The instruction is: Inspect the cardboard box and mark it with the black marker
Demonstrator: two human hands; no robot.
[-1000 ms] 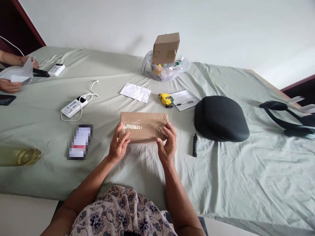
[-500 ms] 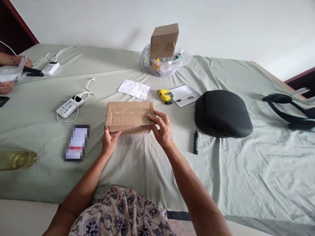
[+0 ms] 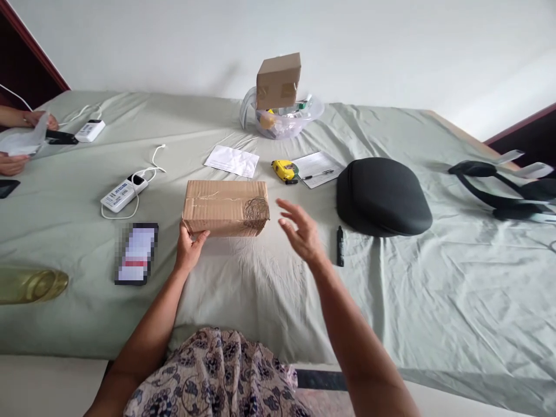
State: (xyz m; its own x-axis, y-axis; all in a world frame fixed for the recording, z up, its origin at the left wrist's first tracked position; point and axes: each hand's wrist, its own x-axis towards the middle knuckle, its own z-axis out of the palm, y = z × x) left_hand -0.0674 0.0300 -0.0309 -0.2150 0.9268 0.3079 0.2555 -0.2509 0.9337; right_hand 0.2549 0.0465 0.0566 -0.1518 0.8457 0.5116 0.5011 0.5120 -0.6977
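Observation:
A brown cardboard box (image 3: 217, 207), taped along its top, has a dark scribble on its right end. My left hand (image 3: 189, 250) grips its near left corner, thumb on the front face and the other fingers hidden behind or under it. Just right of the box, apart from it, my right hand (image 3: 300, 230) hovers with fingers spread and nothing in them. A black marker (image 3: 340, 247) lies on the cloth to the right of that hand. Beyond the box are a yellow tape measure (image 3: 284, 170), a white paper slip (image 3: 231, 160) and a sheet with a pen (image 3: 319, 175) on it.
A black hard case (image 3: 384, 197) sits at right, with headset-like straps (image 3: 486, 194) beyond it. A second box (image 3: 278, 81) rests on a clear basket (image 3: 289, 126). Left are a phone (image 3: 136, 253), a power strip (image 3: 124, 194), a yellowish bottle (image 3: 32, 285) and another person's hands (image 3: 13, 164).
My right hand has let go of the box's right end and moved off to the right, its fingers spreading. My left hand keeps its hold. The view has shifted slightly.

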